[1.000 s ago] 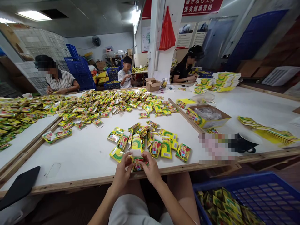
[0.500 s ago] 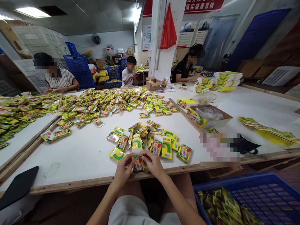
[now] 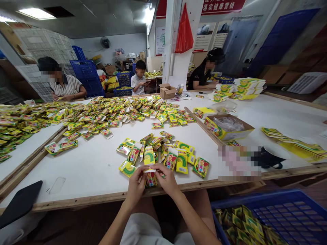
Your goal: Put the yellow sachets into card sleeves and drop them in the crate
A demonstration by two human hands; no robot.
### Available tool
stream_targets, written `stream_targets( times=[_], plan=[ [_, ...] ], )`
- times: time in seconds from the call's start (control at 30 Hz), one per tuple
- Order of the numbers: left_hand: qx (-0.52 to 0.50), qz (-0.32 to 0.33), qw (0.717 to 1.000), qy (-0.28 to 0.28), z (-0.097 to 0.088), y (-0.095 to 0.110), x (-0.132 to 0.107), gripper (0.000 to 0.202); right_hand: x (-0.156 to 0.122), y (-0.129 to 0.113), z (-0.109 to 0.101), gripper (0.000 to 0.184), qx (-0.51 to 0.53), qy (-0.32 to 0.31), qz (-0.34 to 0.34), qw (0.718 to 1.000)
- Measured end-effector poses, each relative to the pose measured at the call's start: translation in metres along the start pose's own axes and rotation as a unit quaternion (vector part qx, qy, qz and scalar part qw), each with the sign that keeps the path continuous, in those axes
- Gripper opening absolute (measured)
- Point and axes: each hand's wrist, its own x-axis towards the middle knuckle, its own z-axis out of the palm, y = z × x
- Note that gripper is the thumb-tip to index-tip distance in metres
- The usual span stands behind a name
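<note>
One left hand (image 3: 136,183), one right hand (image 3: 168,180), fingers (image 3: 158,166) nearly closed, pinching one box (image 3: 151,180).

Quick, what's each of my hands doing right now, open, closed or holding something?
Left hand: closed, holding the left side of a small printed box.
Right hand: closed, holding the same box's right side.
</note>
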Motion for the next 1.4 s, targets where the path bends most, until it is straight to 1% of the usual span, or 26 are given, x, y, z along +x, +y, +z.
stream_targets(
  times=[0.07,0.2,0.27,0.4,0.6,0.73,0.8,0.9,1.0,1.07,1.13,1.2,1.27,1.33,1.4],
  plan=[
    [0.009,-0.006,1.000,-0.008,-0.001,0.003,0.000,0.021,0.000,-0.003,-0.001,0.016,-0.004,-0.009,-0.002,1.000],
    [0.030,-0.020,0.999,0.021,0.000,0.006,0.002,0.021,0.002,-0.008,0.000,0.014,-0.019,0.008,0.000,1.000],
    [0.036,-0.029,0.999,0.025,0.000,0.006,0.003,0.021,0.005,-0.010,0.001,0.015,-0.041,0.007,0.003,0.999],
    [0.033,-0.040,0.998,0.033,0.000,0.006,0.008,0.023,0.012,-0.014,0.000,0.017,-0.088,-0.025,0.018,0.996],
    [-0.017,-0.061,0.997,0.043,-0.002,0.005,0.013,0.023,0.021,-0.018,-0.005,0.016,-0.102,-0.060,0.062,0.991],
    [-0.049,-0.088,0.994,0.040,-0.002,0.006,0.017,0.024,0.030,-0.021,-0.009,0.016,-0.123,-0.100,0.086,0.984],
    [-0.049,-0.089,0.994,0.037,-0.003,0.006,0.016,0.025,0.033,-0.023,-0.011,0.015,-0.131,-0.112,0.089,0.981],
    [-0.022,-0.074,0.997,0.033,-0.005,0.002,0.011,0.023,0.032,-0.023,-0.014,0.016,-0.125,-0.114,0.089,0.982],
    [0.000,-0.062,0.998,0.027,-0.007,-0.006,0.003,0.024,0.021,-0.018,-0.012,0.016,-0.076,-0.097,0.085,0.989],
    [0.001,-0.063,0.998,0.020,-0.008,-0.010,-0.001,0.027,0.010,-0.012,-0.007,0.016,-0.032,-0.072,0.078,0.994],
    [-0.001,-0.068,0.998,0.017,-0.007,-0.011,-0.003,0.028,-0.001,-0.006,0.000,0.020,-0.002,-0.016,0.076,0.997],
    [-0.002,-0.071,0.997,0.018,-0.006,-0.009,-0.004,0.028,-0.009,-0.002,0.007,0.024,0.009,0.062,0.085,0.994],
    [-0.004,-0.074,0.997,0.022,-0.005,-0.007,-0.004,0.028,-0.012,-0.001,0.012,0.021,-0.007,0.119,0.095,0.988],
    [-0.005,-0.074,0.997,0.025,-0.004,-0.005,-0.004,0.028,-0.010,-0.003,0.012,0.017,-0.039,0.131,0.103,0.985],
    [-0.004,-0.072,0.997,0.026,-0.004,-0.006,-0.004,0.029,-0.006,-0.007,0.010,0.017,-0.059,0.122,0.109,0.985]
  ],
)
